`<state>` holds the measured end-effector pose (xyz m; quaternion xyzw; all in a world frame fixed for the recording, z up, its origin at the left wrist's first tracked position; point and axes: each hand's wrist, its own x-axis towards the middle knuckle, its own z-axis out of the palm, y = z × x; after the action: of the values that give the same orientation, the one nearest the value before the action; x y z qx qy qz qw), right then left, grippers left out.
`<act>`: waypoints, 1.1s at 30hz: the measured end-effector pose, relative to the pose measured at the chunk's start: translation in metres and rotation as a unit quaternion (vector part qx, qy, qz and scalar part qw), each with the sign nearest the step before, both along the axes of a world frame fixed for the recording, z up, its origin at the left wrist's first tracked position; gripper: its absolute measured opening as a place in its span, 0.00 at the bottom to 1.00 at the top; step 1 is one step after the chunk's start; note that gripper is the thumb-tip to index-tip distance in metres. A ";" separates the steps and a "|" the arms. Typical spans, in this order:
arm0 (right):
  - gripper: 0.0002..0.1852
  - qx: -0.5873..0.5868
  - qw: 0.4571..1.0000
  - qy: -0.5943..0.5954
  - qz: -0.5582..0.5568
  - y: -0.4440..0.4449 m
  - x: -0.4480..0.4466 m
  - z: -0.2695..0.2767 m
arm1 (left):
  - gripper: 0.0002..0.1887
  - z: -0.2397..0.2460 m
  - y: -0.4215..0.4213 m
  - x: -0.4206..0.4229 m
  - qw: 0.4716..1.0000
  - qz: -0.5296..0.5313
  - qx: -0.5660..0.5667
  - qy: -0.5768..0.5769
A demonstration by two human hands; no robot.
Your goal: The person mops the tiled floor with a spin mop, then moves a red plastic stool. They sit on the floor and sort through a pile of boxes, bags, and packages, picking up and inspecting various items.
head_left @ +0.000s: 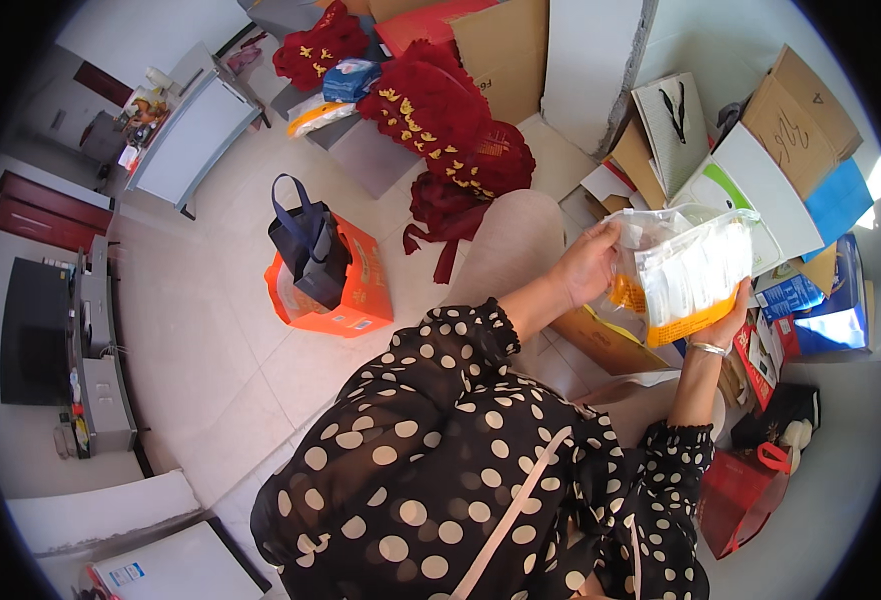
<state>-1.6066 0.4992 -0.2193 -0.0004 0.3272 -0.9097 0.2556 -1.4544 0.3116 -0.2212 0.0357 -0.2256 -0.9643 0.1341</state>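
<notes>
Both hands hold a clear plastic zip bag (692, 289) with an orange printed band along its bottom. Several white packets, bright in the sunlight, fill it. My left hand (592, 259) pinches the clear plastic near the top left corner. A looser fold of plastic with an orange printed patch (626, 292) hangs beside that hand; whether it is a second bag I cannot tell. My right hand (727, 324), with a bracelet at the wrist, supports the bag at its lower right. Below the bag stands an open yellow-brown carton (598, 341), partly hidden.
Cardboard boxes (797, 112) and a grey paper bag (671, 135) crowd the right wall. A red gift bag (740, 499) stands at lower right. To the left, an orange bag (365, 289) holds a dark bag (309, 251). Dark red fabric (433, 105) drapes over a grey seat.
</notes>
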 end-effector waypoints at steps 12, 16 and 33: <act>0.31 0.087 0.991 0.022 0.100 -0.034 0.020 0.008 | 0.25 0.018 -0.027 0.045 0.995 -0.046 -0.088 0.033; 0.31 0.075 0.987 0.029 0.140 -0.052 0.022 0.014 | 0.39 0.027 -0.048 0.063 0.985 -0.104 -0.121 0.069; 0.19 0.264 0.938 0.203 0.092 -0.149 0.039 0.068 | 0.57 0.067 -0.084 0.098 0.938 -0.091 -0.322 -0.094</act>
<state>-1.5675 0.3504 -0.1511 -0.1476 0.5990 -0.7438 0.2571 -1.3568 0.2275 -0.1537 0.0601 -0.5379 -0.8404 0.0283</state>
